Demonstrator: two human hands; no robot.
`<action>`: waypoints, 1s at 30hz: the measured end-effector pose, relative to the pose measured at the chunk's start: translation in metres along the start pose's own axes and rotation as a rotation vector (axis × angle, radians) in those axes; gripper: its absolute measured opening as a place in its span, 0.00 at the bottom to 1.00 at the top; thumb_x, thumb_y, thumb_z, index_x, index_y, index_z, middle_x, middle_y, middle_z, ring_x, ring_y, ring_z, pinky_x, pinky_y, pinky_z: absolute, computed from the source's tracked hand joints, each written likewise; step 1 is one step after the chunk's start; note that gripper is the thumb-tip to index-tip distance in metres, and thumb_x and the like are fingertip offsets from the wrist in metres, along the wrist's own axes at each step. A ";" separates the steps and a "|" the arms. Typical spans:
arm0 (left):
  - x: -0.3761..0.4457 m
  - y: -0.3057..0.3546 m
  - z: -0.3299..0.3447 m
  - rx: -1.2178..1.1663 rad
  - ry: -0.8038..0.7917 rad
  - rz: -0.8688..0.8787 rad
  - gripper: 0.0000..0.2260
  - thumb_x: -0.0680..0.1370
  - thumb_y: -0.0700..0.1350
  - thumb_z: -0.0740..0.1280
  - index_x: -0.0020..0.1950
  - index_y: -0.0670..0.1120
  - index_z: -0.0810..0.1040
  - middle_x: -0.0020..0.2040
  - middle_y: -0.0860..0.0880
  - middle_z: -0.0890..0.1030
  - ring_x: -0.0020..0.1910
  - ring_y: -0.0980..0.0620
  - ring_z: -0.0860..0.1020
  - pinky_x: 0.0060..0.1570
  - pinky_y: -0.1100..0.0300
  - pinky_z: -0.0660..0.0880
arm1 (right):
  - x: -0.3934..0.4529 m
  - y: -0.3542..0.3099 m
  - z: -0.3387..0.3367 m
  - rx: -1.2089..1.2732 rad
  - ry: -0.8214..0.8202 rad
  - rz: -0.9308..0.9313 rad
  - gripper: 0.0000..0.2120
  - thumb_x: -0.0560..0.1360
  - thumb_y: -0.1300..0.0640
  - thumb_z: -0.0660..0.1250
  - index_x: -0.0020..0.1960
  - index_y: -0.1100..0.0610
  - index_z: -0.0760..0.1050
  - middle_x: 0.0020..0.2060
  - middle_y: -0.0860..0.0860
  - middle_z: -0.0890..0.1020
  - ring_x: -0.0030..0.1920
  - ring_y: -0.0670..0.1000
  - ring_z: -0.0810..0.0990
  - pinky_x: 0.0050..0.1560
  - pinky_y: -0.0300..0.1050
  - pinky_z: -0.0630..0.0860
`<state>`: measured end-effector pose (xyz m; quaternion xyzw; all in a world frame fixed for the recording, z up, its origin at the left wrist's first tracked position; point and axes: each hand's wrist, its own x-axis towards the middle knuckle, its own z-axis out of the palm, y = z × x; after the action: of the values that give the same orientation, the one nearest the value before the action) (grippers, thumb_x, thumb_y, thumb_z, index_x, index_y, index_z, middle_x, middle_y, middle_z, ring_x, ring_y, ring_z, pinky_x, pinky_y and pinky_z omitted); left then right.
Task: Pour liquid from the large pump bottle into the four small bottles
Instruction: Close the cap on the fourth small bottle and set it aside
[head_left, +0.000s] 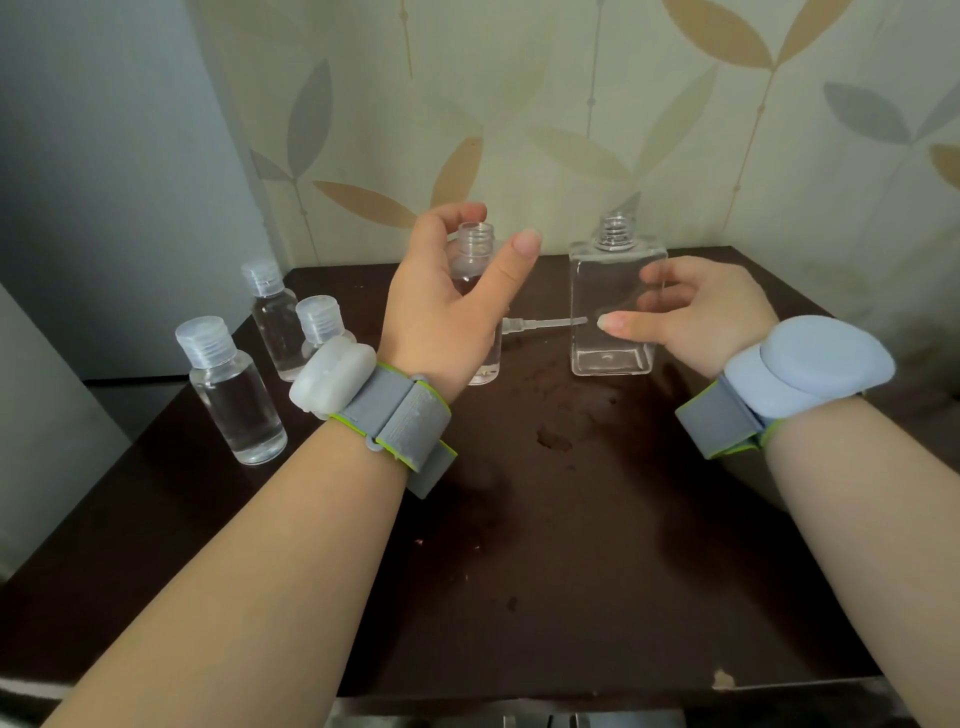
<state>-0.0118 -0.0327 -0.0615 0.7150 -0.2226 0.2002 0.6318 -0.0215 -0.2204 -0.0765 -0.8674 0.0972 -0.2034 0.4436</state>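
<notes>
— From the head view, where did the job stand?

— Nearly finished, by my reading. Three small capped bottles (236, 395) stood grouped at the left of the dark table (519, 545), each holding clear liquid with its lid on. The fourth small bottle (475, 244) stood uncapped near the middle, its lower part hidden behind my left hand, so I could not tell how full it was. The large bottle (615, 306) stood upright just right of it, neck open and looking almost empty. Its pump (543, 325) lay flat on the table between the two.

— So what was left?

— I judged a cap for that fourth bottle, and perhaps the pump back on the large one. I saw no loose cap anywhere.

— And the hands?

— My left hand (447, 306) was raised in front of the open small bottle, thumb and fingers spread in a loose curl around its neck, holding nothing as far as I could see; contact with the bottle was unclear. My right hand (691, 312) hovered beside the large bottle, fingers partly curled, thumb pointing left across its front, not closed on it. Both forearms reached in from the near edge, wrist bands (400, 421) on each.
</notes>
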 end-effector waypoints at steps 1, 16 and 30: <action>0.000 0.000 0.000 0.002 0.003 0.001 0.12 0.73 0.51 0.67 0.52 0.52 0.68 0.31 0.54 0.74 0.28 0.55 0.73 0.35 0.64 0.74 | 0.000 0.000 0.000 -0.002 -0.015 0.001 0.27 0.62 0.50 0.77 0.58 0.52 0.74 0.46 0.49 0.79 0.49 0.49 0.77 0.50 0.40 0.68; 0.004 -0.005 -0.002 -0.001 0.010 -0.025 0.16 0.68 0.56 0.65 0.52 0.53 0.68 0.35 0.53 0.75 0.27 0.61 0.74 0.39 0.64 0.74 | -0.009 -0.011 -0.007 -0.011 -0.129 -0.122 0.21 0.60 0.49 0.76 0.50 0.38 0.73 0.37 0.40 0.77 0.43 0.45 0.78 0.50 0.39 0.72; 0.002 -0.005 0.000 -0.008 -0.006 0.005 0.13 0.70 0.54 0.66 0.51 0.53 0.68 0.33 0.53 0.75 0.29 0.57 0.74 0.37 0.64 0.74 | -0.009 -0.022 -0.015 0.158 0.139 -0.216 0.14 0.67 0.56 0.73 0.49 0.48 0.73 0.37 0.40 0.77 0.37 0.39 0.75 0.46 0.34 0.73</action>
<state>-0.0071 -0.0320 -0.0641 0.7123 -0.2271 0.1988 0.6336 -0.0365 -0.2149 -0.0532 -0.8191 0.0175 -0.3165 0.4782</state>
